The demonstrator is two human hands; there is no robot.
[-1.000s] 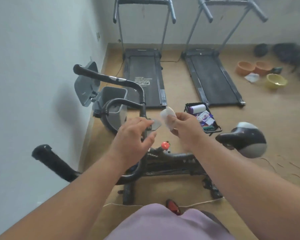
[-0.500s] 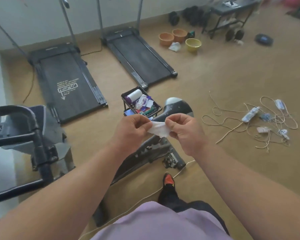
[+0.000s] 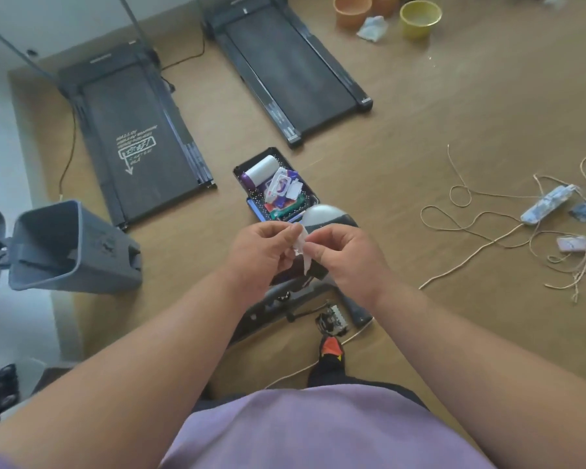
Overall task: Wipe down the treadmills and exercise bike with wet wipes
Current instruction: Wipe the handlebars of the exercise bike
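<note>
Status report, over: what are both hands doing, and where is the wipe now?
Left hand and right hand both pinch the wet wipe. Wipe held above the bike seat, not touching it. Nothing in the way.

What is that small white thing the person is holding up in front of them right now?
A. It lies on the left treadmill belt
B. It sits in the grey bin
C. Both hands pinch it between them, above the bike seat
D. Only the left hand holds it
C: the left hand and the right hand each pinch the white wipe between fingertips, with the bike seat just beyond and below them.
</note>
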